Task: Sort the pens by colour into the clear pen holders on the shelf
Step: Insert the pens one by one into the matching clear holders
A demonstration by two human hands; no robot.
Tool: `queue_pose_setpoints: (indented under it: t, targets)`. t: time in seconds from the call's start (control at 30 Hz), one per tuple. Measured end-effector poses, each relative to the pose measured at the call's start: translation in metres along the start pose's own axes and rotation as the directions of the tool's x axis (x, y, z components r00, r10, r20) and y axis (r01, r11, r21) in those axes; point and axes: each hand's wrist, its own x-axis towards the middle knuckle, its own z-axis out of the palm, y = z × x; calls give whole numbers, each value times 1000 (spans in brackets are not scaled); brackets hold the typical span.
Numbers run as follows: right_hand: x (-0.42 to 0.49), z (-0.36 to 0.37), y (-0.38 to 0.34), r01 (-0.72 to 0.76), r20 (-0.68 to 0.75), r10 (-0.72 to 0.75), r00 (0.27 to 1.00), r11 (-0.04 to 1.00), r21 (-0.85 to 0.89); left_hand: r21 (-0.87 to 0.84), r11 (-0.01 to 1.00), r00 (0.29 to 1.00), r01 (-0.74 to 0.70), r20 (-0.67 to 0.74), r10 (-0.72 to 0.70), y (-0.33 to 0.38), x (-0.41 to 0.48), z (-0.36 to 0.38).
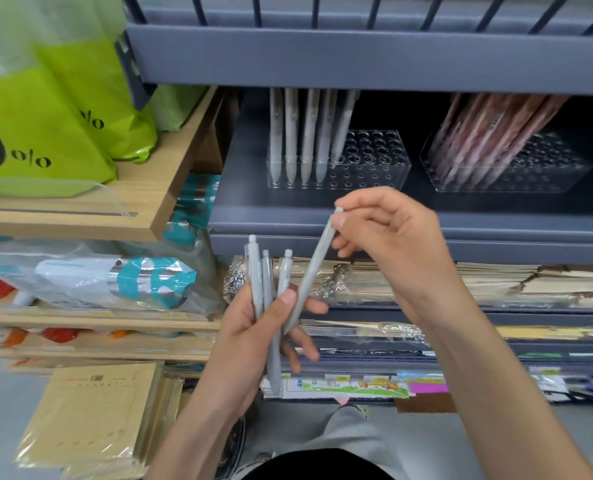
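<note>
My left hand (253,337) grips a bunch of three grey pens (265,289), tips down, below the grey shelf (392,220). My right hand (388,244) pinches the top of a fourth grey pen (314,268), which slants down so that its lower end lies against my left fingers. On the shelf above stands a clear pen holder (368,164) with several grey pens (298,140) upright along its left side. A second clear holder (537,171) to the right holds several pink pens (489,133) leaning right.
The upper grey shelf's front edge (357,60) overhangs the holders. Green bags (45,126) sit on a wooden shelf (170,188) to the left. Stacks of wrapped paper goods (496,282) fill the lower shelves. Brown notebooks (94,417) lie at bottom left.
</note>
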Motion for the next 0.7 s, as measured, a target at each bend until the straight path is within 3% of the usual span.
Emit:
queue_pose_setpoints:
  t: [0.13,0.27,0.43,0.57,0.7]
  targets:
    - [-7,6,5,-26,24,25,999,999,28,48,998,999,-27,-32,28,-5,0,0]
    - [-12,5,11,-131,173,141,975,989,-69,72,996,998,-47,-29,49,-3,2,0]
    - [-7,-2,7,-105,241,149,959,977,-187,33,999,999,-17,-37,18,-2,3,4]
    - [7,-12,-6,34,61,-24,998,986,-162,3,1000,998,-3,-55,4,0,5,5]
    - [27,-23,-22,195,-189,-239,952,955,-225,30,1000,995,8,-96,-6,0,4,3]
